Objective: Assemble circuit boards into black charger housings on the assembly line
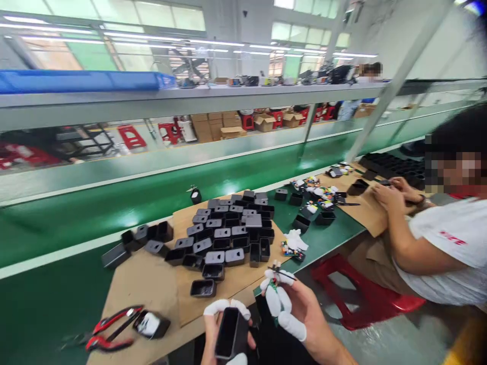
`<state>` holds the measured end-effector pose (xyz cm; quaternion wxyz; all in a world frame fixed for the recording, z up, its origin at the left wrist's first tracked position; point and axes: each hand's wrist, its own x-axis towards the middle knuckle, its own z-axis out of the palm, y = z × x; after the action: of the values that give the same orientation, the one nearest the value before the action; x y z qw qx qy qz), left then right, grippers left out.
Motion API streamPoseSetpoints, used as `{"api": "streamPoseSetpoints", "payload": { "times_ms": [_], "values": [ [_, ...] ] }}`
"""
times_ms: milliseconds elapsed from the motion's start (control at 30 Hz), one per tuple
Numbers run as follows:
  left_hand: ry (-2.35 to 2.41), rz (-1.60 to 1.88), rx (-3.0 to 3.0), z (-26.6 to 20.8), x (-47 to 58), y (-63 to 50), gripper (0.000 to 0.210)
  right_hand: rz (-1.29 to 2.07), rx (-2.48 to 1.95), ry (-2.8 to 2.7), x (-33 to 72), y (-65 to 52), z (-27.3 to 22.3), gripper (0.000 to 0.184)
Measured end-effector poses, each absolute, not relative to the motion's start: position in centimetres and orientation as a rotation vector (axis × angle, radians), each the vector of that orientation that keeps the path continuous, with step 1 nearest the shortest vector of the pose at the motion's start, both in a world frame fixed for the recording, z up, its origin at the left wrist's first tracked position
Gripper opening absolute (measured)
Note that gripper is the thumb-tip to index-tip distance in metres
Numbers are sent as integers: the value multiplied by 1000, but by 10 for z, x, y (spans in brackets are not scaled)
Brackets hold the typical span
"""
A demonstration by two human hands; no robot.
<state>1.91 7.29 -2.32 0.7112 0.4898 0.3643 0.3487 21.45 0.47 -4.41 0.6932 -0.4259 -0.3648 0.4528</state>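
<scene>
My left hand [210, 327], with white finger cots on its fingertips, is wrapped round a black plastic housing [231, 332] near the bottom edge. The housing's open side faces up toward me. In my right hand [310, 317], the white-tipped fingers pinch a small green circuit board [273, 285] with dark wires. The fingers cover most of the board, and it is apart from the housing. Beyond my hands, many black housings [222, 257] sit on brown cardboard [142, 279]. Red-handled pliers [110, 329] lie at the left, beside a black housing with white material inside [150, 324].
A green workbench [49, 304] runs under the cardboard, with a raised shelf [228, 94] behind. Several circuit boards [319, 192] and housings lie to the right. A co-worker's hands [391, 195] work there, and a red stool [365, 294] stands below the bench edge.
</scene>
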Motion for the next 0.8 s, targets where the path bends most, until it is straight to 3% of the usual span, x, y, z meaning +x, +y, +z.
{"api": "streamPoseSetpoints", "payload": {
  "times_ms": [167,367,800],
  "values": [
    [967,1111,1420,-14,-4,50,66,1006,-962,-817,225,-10,-62,73],
    [1033,1367,1755,-6,-29,50,75,1063,-956,-879,219,-14,-72,74],
    [1146,1346,1687,-20,-48,51,79,1230,-925,-885,176,-1,-47,70]
  ]
}}
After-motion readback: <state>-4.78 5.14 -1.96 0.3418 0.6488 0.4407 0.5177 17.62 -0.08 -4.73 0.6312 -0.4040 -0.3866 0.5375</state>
